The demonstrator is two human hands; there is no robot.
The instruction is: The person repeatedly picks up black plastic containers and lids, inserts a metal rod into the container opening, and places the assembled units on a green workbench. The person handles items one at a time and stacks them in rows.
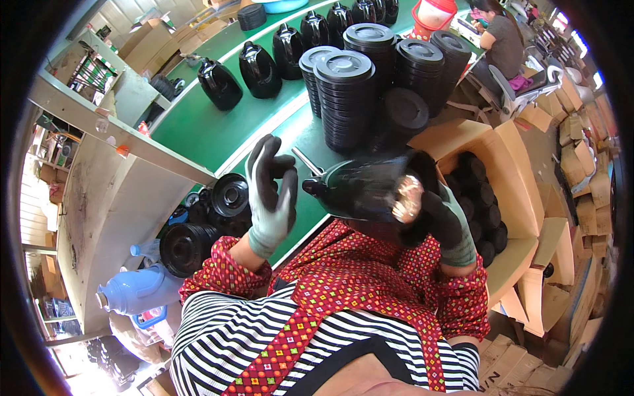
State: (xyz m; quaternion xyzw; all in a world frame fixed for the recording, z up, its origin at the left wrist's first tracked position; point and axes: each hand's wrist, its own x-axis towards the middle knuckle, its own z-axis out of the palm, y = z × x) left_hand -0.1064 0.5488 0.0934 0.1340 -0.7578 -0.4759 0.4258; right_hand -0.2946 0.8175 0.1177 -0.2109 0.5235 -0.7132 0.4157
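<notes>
A glossy black jug (366,188) lies tilted on its side in front of me, its narrow end with a pale metal rod pointing left. My right hand (444,214), in a grey and black work glove, is closed around the wide end, where a shiny silver and copper-coloured part (407,199) shows, blurred. My left hand (271,188), gloved the same way, is raised just left of the jug's narrow end. Its fingers are apart and bent, holding nothing and not touching the jug.
Stacks of black round lids (345,99) stand beyond the jug. Several upright black jugs (259,69) line the green belt (191,129). A cardboard box (518,178) of black round parts is at my right. More black discs (181,249) and a blue flask (142,290) sit left. Another person (505,43) sits far right.
</notes>
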